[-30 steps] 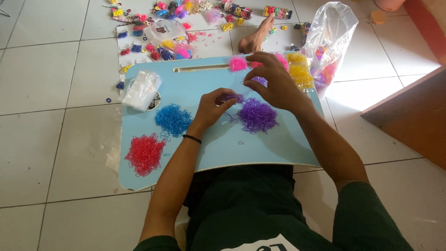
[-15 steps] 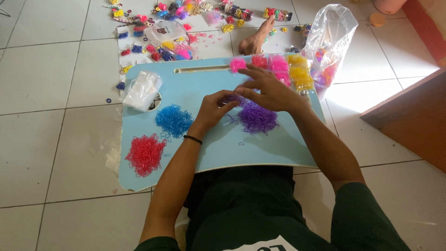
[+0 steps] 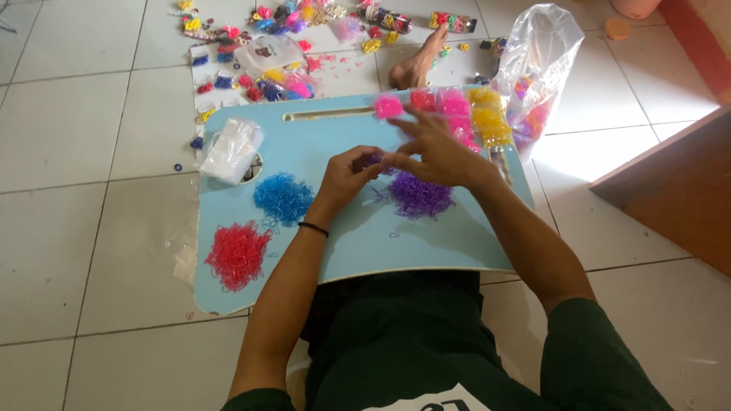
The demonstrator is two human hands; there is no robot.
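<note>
A light blue lap tray (image 3: 457,251) was laid over the person's lap on the tiled floor (image 3: 84,152). The left hand (image 3: 350,173) and right hand (image 3: 438,152) were brought together above it, fingertips pinched on a few purple rubber bands (image 3: 375,161) just above the purple pile (image 3: 419,195); the right hand's other fingers were spread. Part of that pile was hidden by the right hand. A blue pile (image 3: 282,196) and a red pile (image 3: 237,253) were spread to the left, near a small clear bag (image 3: 231,148). Pink and yellow packets (image 3: 472,114) were lined along the far edge, beside a large clear plastic bag (image 3: 542,68). A bare foot (image 3: 415,65) and scattered colourful packets (image 3: 266,61) were seen beyond the tray.
</note>
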